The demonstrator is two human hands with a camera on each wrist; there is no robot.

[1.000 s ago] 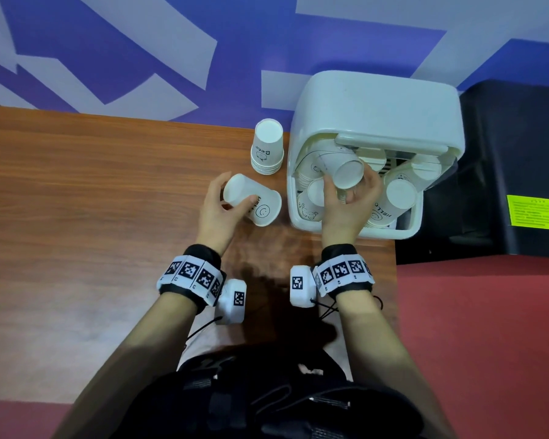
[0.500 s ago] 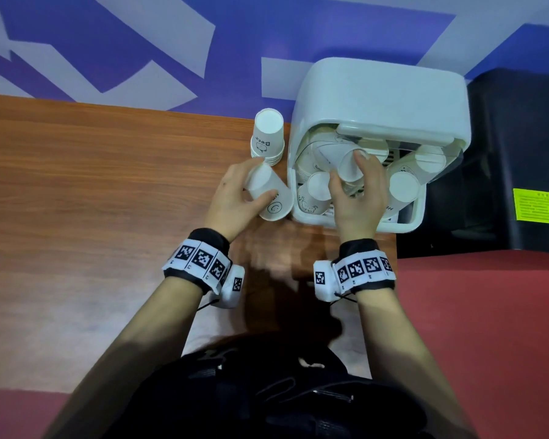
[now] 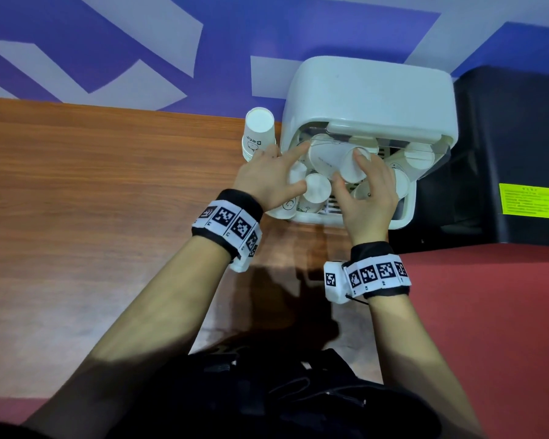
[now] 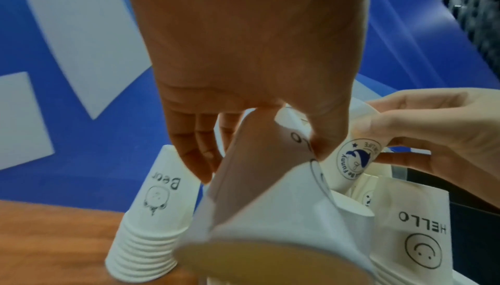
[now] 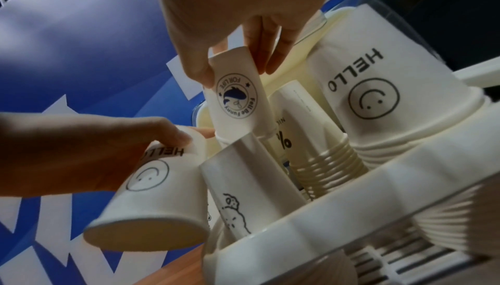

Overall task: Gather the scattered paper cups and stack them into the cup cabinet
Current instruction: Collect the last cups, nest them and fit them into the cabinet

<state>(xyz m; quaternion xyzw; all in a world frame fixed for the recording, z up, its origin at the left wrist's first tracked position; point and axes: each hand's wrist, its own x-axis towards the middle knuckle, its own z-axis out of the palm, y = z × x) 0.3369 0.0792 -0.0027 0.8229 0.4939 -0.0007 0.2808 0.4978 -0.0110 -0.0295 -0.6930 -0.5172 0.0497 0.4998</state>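
Note:
The white cup cabinet (image 3: 368,99) stands at the table's right end, its open front full of upside-down cup stacks. My left hand (image 3: 276,175) grips a tilted "HELLO" smiley cup (image 5: 157,193) at the cabinet's left front corner, forefinger stretched into the opening. The same smiley cup (image 4: 270,204) fills the left wrist view. My right hand (image 3: 365,191) pinches a small cup with a blue whale logo (image 5: 238,97), bottom up, over a stack inside. A "Bear" cup stack (image 3: 257,134) stands on the table just left of the cabinet.
Inside the cabinet, a tall "HELLO" stack (image 5: 378,97) stands at the right and a bear-print cup (image 5: 243,193) at the front. A black box (image 3: 504,153) with a yellow label sits right of the cabinet. The wooden table (image 3: 108,201) stretches left; red floor lies right.
My left hand has carried the smiley cup from the table rightward to the cabinet's front left corner. My right hand stays in the cabinet, still holding the whale cup.

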